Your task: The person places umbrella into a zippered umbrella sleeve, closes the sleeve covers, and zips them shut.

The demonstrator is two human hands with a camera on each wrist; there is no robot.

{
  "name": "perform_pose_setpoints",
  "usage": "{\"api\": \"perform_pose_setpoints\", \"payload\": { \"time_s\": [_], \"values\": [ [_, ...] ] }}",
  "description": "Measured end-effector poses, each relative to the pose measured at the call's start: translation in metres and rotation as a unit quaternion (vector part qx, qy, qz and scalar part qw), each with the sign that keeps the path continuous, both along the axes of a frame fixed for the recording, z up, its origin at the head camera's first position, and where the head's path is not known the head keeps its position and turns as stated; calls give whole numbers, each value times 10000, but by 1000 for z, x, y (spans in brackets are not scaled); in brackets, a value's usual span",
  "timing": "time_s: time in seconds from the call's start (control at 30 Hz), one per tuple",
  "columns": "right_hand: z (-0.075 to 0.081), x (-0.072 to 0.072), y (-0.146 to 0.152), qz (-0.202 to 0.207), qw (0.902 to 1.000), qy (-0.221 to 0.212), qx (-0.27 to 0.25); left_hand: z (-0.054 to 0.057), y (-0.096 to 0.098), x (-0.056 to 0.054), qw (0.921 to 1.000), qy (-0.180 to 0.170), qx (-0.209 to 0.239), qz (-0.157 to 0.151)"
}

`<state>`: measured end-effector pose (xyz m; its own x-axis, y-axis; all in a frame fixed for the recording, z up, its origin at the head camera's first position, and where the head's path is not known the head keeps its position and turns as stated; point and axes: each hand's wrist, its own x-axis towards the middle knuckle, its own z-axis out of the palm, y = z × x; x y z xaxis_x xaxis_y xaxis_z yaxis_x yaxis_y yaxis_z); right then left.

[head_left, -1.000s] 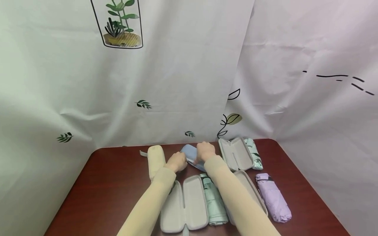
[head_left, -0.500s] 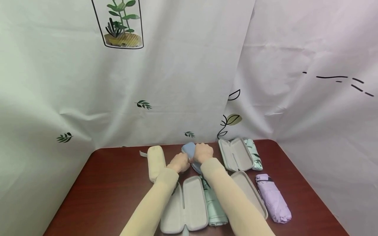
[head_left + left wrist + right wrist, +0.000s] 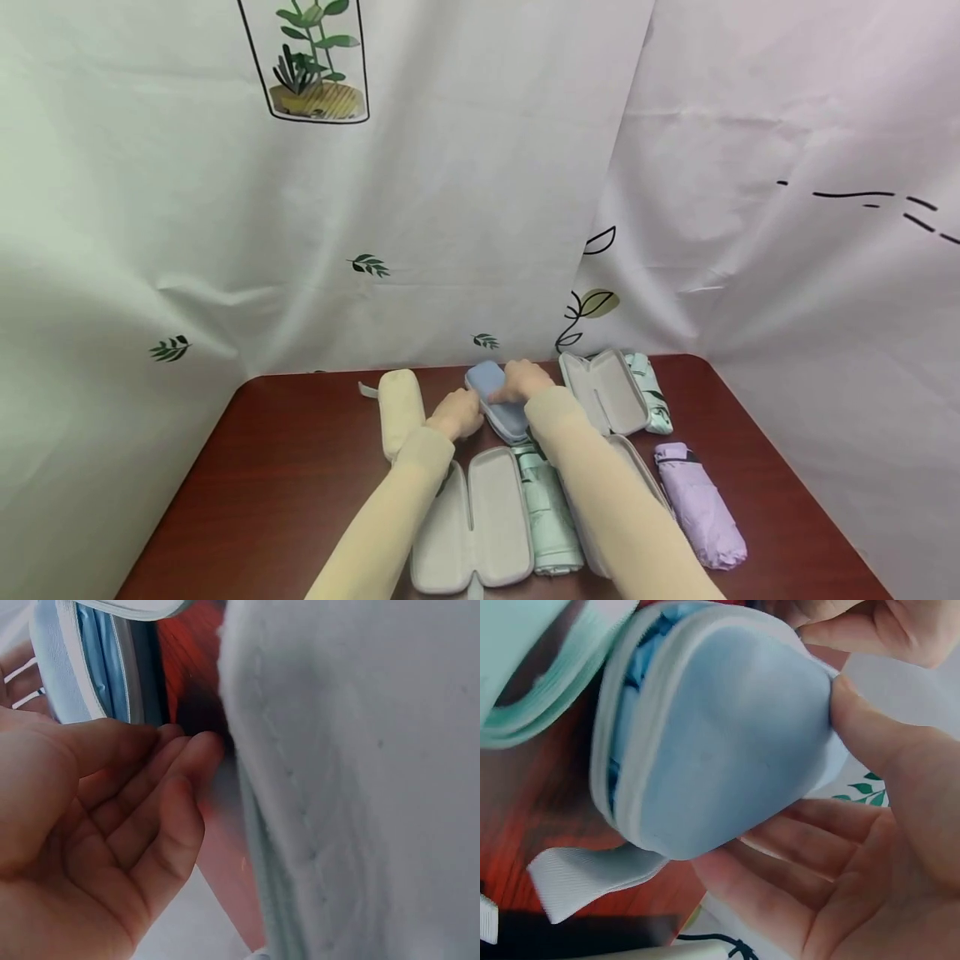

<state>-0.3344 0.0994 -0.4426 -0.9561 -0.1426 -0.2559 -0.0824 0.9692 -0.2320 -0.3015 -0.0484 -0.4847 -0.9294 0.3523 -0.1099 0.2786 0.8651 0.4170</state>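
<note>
A light blue zip case [image 3: 486, 377] lies at the back middle of the table. Its zip gap is part open, and shiny blue folded fabric [image 3: 624, 727] shows inside. My right hand [image 3: 525, 381] holds the case, thumb on the lid and fingers along the far side. At the case's left edge my left hand [image 3: 459, 414] has thumb and forefinger pinched together on the zipper line; the zipper pull itself is hidden by the fingertips. A grey fabric loop [image 3: 596, 877] sticks out from one end of the case.
A closed cream case [image 3: 400, 411] lies left of my left hand. Open grey-lined cases [image 3: 498, 517] [image 3: 622, 392] lie in front and back right, another partly under my right arm. Mint folded umbrellas [image 3: 553, 521] [image 3: 651, 390] and a purple folded umbrella [image 3: 701, 508] lie beside them.
The blue case's lid has come down and its pale rim gap has narrowed. My right hand covered more of the lid half a second ago. My left hand has moved slightly right.
</note>
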Motion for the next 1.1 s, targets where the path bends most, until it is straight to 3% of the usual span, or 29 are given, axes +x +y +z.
{"api": "perform_pose_setpoints", "payload": {
  "time_s": [0.2,0.57,0.83,0.97,1.1],
  "values": [
    [-6,-2,-8,-232,9996,158,-26,-2,-4,1,9998,-57,191,-52],
    [-7,1,-21,-919,9952,320,-88,3,-7,4,9995,36,-38,-307],
    [-4,4,-22,-1231,9916,338,-194,7,-6,10,9961,-576,-135,-658],
    [-4,5,-21,-1371,9892,390,-348,9,-9,12,9954,-633,-115,-710],
    [-7,4,-17,-1206,9908,394,-475,7,-11,11,9959,-621,-193,-628]
  ]
}}
